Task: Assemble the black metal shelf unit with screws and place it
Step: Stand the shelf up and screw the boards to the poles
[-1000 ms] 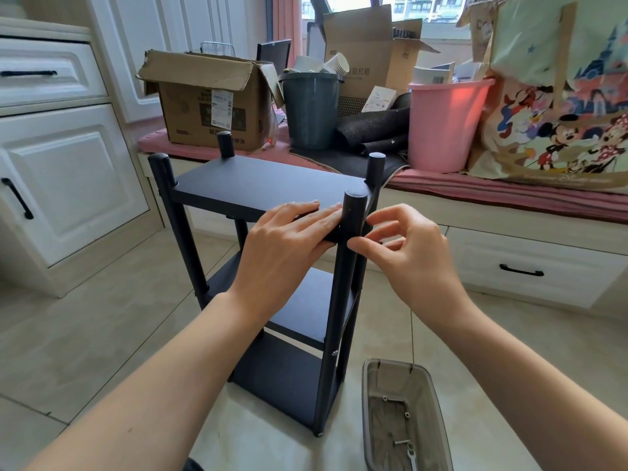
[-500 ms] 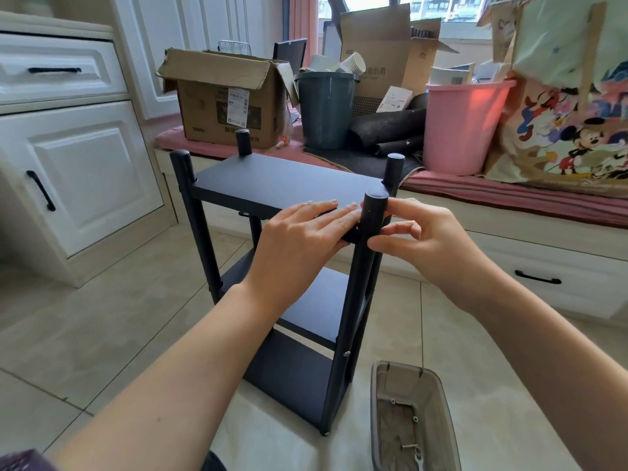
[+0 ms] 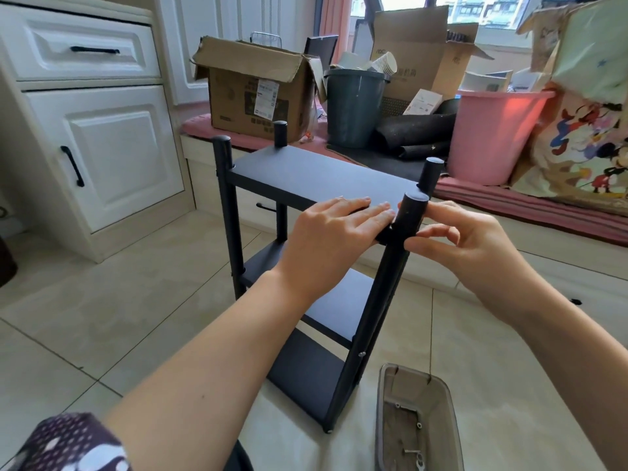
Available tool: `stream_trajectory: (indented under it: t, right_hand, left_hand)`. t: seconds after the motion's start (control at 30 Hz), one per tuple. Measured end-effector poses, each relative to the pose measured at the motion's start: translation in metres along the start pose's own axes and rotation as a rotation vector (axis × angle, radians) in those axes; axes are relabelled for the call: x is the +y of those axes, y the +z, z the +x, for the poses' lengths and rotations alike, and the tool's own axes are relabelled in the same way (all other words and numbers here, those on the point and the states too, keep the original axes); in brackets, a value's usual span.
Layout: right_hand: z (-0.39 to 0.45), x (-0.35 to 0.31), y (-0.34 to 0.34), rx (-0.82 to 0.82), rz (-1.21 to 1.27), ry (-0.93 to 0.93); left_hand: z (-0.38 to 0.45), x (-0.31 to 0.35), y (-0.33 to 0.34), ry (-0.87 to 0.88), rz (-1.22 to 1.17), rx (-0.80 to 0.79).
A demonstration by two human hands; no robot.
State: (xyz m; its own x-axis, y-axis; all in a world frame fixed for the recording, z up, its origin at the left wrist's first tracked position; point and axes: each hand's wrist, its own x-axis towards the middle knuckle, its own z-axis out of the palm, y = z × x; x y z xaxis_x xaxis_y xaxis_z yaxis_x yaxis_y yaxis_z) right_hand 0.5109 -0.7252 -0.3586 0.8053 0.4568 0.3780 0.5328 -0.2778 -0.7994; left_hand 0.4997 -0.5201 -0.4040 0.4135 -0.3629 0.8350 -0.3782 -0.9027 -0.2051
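Observation:
The black metal shelf unit [image 3: 306, 175] stands upright on the tiled floor with three shelves and four round posts. My left hand [image 3: 333, 239] lies flat over the near right corner of the top shelf and holds its edge. My right hand [image 3: 475, 246] is closed around the near right post [image 3: 384, 300] at top-shelf height, thumb and fingertips pinched against it. Whether a screw sits between those fingertips is hidden. Lower on that post a silver screw head [image 3: 362, 354] shows. A few loose screws [image 3: 397, 406] lie in the clear plastic tray [image 3: 452, 419].
The tray sits on the floor just right of the shelf's foot. A white cabinet [image 3: 112, 147] stands at the left. Behind, a window bench carries a cardboard box [image 3: 258, 93], a grey bin [image 3: 353, 107], a pink bucket [image 3: 489, 130] and a cartoon-print bag [image 3: 584, 141].
My right hand has moved in from just beside the post and closed its fingers around it. My left hand has stayed on the top shelf's corner. My view has shifted slightly.

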Motion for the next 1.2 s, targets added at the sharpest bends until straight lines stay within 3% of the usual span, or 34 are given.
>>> stream_trajectory:
  t: [0.2,0.43,0.53,0.67,0.73,0.83,1.03,1.2]
  right_hand:
    - [0.001,0.005,0.006,0.106,-0.087,0.038]
    - [-0.001,0.005,0.01,0.116,-0.004,0.07]
    - [-0.002,0.002,0.013,0.119,0.061,0.074]
    - [-0.002,0.003,0.013,0.137,0.09,0.084]
    - [-0.002,0.004,0.013,0.137,0.086,0.1]
    - [-0.002,0.005,0.014,0.142,0.091,0.108]
    - [-0.003,0.004,0.014,0.16,0.074,0.073]
    - [-0.002,0.005,0.012,0.159,0.032,0.089]
  left_hand:
    - [0.001,0.005,-0.002,-0.113,-0.061,0.049]
    - [0.003,0.03,-0.016,-0.511,-0.196,0.068]
    - [-0.001,0.041,-0.019,-0.81,-0.451,0.07]
    - [0.002,0.048,-0.015,-1.494,-1.042,-0.087]
    - [0.004,0.048,-0.011,-1.646,-1.345,-0.128]
    - [0.006,0.047,-0.008,-1.564,-1.559,-0.13]
    - [0.004,0.041,-0.007,-1.404,-1.651,-0.226]
    - [0.003,0.047,-0.001,-1.368,-1.621,-0.15]
